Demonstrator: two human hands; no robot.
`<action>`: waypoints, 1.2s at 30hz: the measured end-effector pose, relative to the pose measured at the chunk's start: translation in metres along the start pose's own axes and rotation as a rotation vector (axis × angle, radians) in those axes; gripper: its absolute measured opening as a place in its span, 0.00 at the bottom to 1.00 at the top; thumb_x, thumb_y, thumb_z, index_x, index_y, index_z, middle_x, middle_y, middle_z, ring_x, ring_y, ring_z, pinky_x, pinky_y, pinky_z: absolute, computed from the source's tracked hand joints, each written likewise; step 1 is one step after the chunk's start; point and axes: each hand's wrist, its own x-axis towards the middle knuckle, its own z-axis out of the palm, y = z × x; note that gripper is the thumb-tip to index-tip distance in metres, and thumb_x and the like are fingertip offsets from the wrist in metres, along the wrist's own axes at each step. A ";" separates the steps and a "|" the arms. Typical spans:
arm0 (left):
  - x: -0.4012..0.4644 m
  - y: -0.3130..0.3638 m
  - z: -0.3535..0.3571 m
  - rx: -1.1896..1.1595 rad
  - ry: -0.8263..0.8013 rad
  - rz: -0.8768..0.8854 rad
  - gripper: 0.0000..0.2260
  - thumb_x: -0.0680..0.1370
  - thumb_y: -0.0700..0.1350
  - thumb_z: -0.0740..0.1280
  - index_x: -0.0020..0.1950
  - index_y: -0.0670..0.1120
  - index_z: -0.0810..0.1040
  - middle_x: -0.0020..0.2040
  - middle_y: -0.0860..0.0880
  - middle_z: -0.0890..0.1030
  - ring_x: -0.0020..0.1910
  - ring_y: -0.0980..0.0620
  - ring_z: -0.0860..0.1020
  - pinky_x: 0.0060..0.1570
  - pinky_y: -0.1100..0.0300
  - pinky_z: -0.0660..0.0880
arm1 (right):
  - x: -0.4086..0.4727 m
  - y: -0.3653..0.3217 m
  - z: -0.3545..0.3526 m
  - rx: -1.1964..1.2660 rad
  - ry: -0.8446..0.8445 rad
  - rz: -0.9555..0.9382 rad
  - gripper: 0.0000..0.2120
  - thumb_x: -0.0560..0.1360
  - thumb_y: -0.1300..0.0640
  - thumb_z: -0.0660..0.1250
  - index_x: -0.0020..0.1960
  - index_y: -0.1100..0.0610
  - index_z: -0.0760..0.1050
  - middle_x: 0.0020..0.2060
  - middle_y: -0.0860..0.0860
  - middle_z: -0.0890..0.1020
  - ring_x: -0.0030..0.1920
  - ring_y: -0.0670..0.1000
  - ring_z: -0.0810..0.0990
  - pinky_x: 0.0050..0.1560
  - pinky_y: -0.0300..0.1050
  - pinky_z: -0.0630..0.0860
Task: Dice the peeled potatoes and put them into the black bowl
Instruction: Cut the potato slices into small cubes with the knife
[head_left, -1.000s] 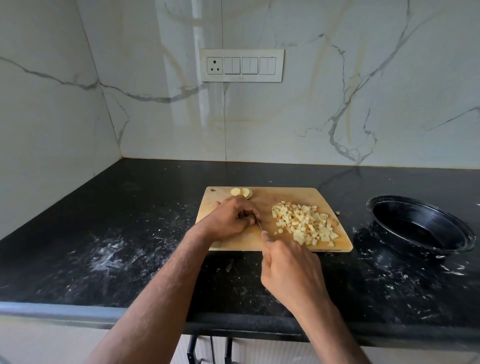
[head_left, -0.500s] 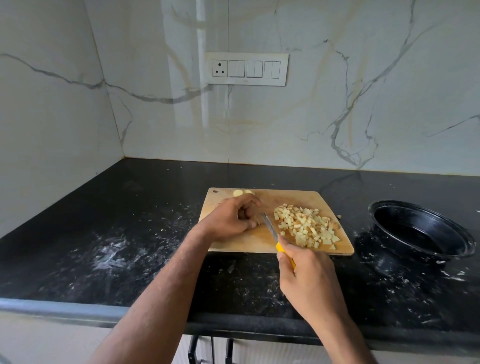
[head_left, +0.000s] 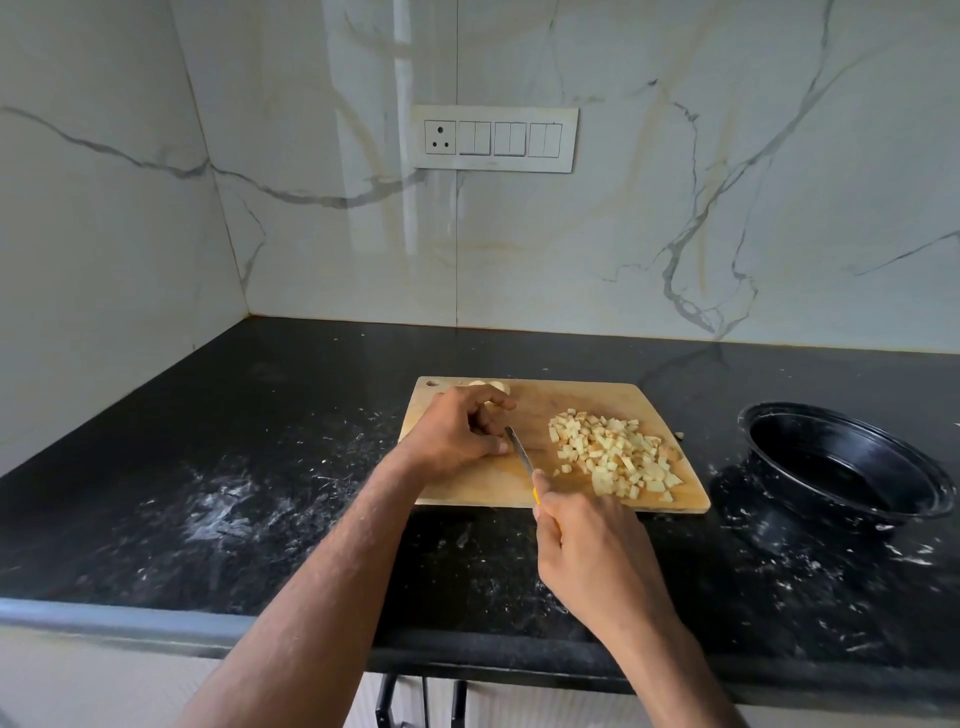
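The left hand (head_left: 457, 434) is curling its fingers over a potato piece on the cutting board (head_left: 540, 415). The right hand (head_left: 592, 556) is gripping the knife (head_left: 519, 453). Diced potato (head_left: 613, 457) is lying on the board; the black bowl (head_left: 844, 462) is sitting on the desk (head_left: 260, 467) to the right.

Soft even daylight, glare streak on wall (head_left: 402, 156), wide-angle bending at edges

The right hand (head_left: 597, 556), hiding almost all of the knife a second ago, now sits nearer the counter edge, gripping the yellow handle so the short steel-bladed knife (head_left: 519, 451) shows, its tip beside the curled left hand (head_left: 457, 434), which now covers more of the pale potato slices (head_left: 491, 385).
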 end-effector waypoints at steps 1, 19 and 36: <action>0.000 0.001 0.000 0.007 -0.005 0.005 0.20 0.69 0.36 0.79 0.58 0.49 0.83 0.38 0.51 0.82 0.38 0.57 0.79 0.42 0.68 0.74 | 0.001 -0.001 -0.001 -0.002 -0.008 0.002 0.16 0.83 0.52 0.60 0.68 0.50 0.77 0.23 0.40 0.70 0.21 0.45 0.71 0.21 0.35 0.64; -0.002 0.006 0.003 0.104 -0.080 0.075 0.11 0.74 0.34 0.73 0.46 0.50 0.86 0.43 0.53 0.85 0.42 0.56 0.81 0.46 0.63 0.79 | -0.012 0.012 -0.001 -0.035 -0.008 -0.007 0.11 0.81 0.52 0.63 0.54 0.54 0.82 0.45 0.41 0.86 0.24 0.45 0.72 0.24 0.33 0.63; -0.003 0.004 -0.003 0.001 0.062 -0.070 0.18 0.66 0.40 0.83 0.51 0.48 0.82 0.36 0.51 0.85 0.37 0.56 0.83 0.44 0.62 0.79 | 0.001 0.004 0.003 0.102 0.082 -0.027 0.16 0.80 0.53 0.65 0.67 0.52 0.78 0.32 0.45 0.83 0.21 0.43 0.69 0.22 0.31 0.63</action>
